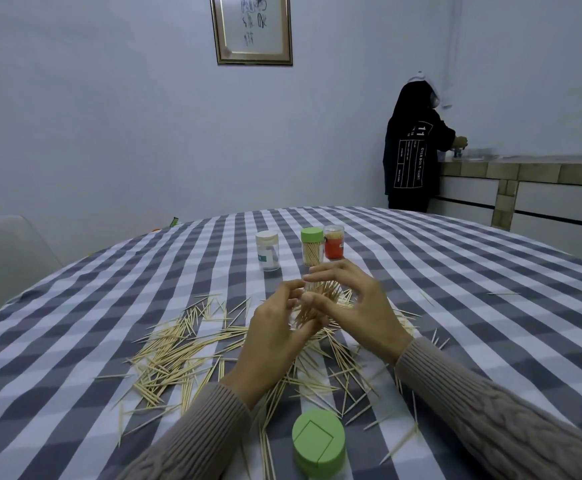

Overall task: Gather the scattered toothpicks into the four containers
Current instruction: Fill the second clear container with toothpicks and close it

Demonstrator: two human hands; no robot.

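Many toothpicks [175, 351] lie scattered on the checked tablecloth [455, 306]. My left hand [275, 337] and my right hand [355, 306] are raised together over the pile, both curled round a bundle of toothpicks [317, 301] that fans out between the fingers. A clear container seems to sit behind the bundle, mostly hidden. Farther back stand three containers: a white-lidded one [267, 250], a green-lidded one [312, 246] full of toothpicks, and a red-labelled one [333, 242]. A loose green lid [319, 443] lies near me.
A pale chair [5, 258] stands at the table's left. A person in dark clothes [414, 150] stands at a counter [525, 174] at the back right. A few stray toothpicks [502, 293] lie to the right. A framed picture [253, 27] hangs on the wall.
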